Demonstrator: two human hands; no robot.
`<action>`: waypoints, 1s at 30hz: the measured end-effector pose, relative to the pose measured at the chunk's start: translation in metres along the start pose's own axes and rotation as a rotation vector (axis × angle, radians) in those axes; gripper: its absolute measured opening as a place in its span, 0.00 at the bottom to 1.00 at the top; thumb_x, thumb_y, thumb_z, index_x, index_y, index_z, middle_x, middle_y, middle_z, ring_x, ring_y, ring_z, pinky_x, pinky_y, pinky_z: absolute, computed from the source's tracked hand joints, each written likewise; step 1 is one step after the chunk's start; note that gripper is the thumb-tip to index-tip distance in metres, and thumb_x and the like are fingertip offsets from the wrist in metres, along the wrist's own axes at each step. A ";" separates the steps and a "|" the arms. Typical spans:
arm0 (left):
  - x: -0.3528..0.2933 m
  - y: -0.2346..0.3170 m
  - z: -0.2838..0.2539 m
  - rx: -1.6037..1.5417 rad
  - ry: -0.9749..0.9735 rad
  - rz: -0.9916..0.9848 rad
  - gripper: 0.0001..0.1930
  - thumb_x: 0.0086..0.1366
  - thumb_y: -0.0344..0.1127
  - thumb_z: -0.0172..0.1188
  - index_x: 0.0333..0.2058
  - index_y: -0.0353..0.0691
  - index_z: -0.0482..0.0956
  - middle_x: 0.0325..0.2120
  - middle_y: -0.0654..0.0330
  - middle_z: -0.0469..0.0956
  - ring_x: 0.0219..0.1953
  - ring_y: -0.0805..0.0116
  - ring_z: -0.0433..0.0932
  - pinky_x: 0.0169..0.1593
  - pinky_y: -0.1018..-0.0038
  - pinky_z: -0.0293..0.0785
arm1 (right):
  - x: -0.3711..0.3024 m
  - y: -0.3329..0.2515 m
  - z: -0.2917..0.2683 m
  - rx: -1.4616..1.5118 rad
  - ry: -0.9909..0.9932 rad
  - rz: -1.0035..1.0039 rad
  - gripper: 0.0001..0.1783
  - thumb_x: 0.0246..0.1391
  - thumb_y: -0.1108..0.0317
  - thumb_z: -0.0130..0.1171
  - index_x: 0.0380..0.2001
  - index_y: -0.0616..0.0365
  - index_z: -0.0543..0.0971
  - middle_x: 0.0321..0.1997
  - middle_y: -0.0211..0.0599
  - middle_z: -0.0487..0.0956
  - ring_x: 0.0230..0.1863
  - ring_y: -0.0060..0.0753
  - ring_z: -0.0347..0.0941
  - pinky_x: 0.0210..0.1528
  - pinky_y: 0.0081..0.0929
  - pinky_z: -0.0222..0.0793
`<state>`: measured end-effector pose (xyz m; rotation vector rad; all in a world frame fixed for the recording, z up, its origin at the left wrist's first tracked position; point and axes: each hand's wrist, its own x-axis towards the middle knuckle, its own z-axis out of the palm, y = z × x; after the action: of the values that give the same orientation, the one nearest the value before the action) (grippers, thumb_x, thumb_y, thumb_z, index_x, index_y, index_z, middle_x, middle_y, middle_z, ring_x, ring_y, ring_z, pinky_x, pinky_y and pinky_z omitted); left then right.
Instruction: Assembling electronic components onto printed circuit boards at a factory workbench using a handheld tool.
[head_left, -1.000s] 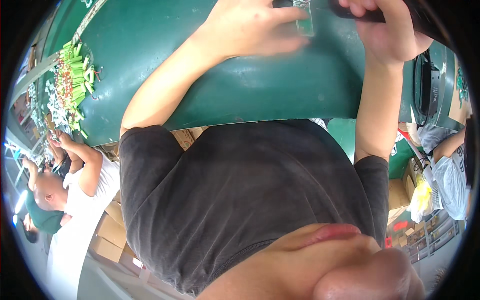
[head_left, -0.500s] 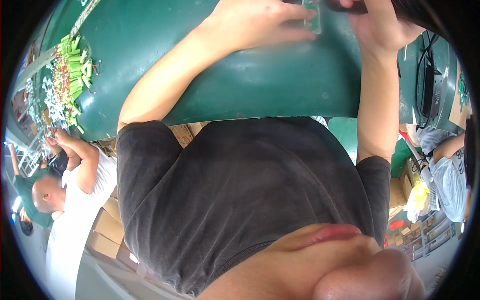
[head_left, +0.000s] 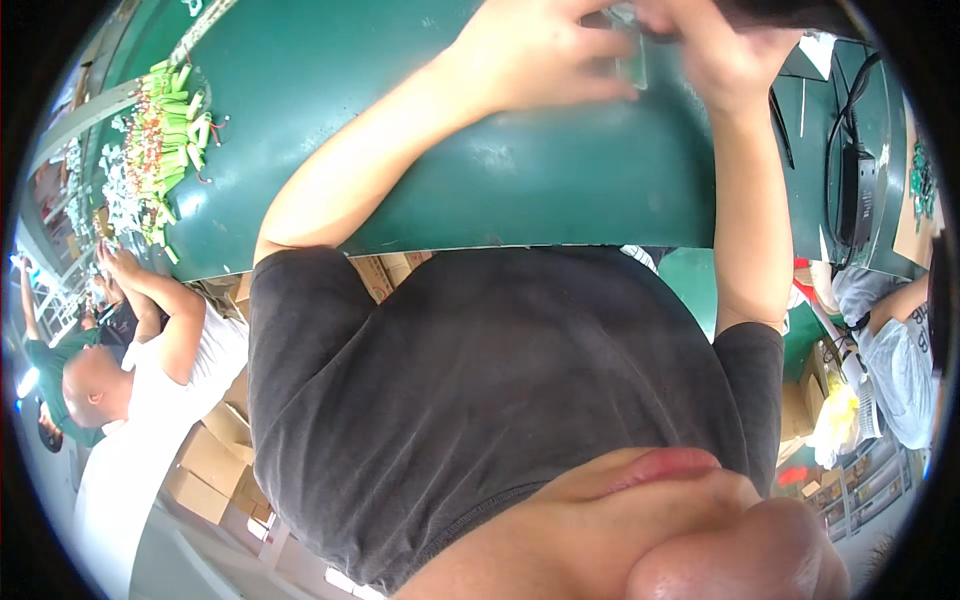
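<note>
At the top of the view, my left hand [head_left: 545, 55] hangs over the green tabletop [head_left: 500, 180]. Its fingers reach right and are smeared by motion, so I cannot tell whether they grip anything. Right beside those fingertips is a small green circuit board [head_left: 632, 65] with a pale edge, partly covered by them. My right hand [head_left: 725, 50] is bent inward close to the board. Its fingertips press together near the upper edge; what they hold, if anything, is hidden. A dark shape [head_left: 790, 12] lies beyond that hand.
Several green-wrapped cylinders with wires [head_left: 180, 125] lie at the table's left. On the right are a black power adapter [head_left: 857, 195], its cable and small green parts [head_left: 920, 180]. A person in white [head_left: 185, 345] works at the left, another in grey [head_left: 895, 350] at the right. Cardboard boxes [head_left: 205, 480] stand below.
The view has shifted slightly. Both hands and the circuit board appear a little lower, and my right hand has come inward to the left, nearer the board.
</note>
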<state>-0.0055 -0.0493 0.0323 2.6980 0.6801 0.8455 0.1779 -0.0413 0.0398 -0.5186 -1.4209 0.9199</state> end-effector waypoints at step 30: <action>0.103 -0.230 -0.076 0.183 -0.365 -0.307 0.36 0.54 0.45 0.73 0.60 0.39 0.72 0.56 0.45 0.72 0.61 0.45 0.70 0.65 0.58 0.68 | 0.004 -0.024 -0.002 -0.414 0.029 0.092 0.37 0.50 0.71 0.67 0.64 0.62 0.66 0.41 0.47 0.81 0.41 0.37 0.80 0.48 0.31 0.74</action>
<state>-0.0583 0.2067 0.0631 2.6923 1.0836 0.2184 0.1847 -0.0515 0.0607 -0.9084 -1.5789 0.6851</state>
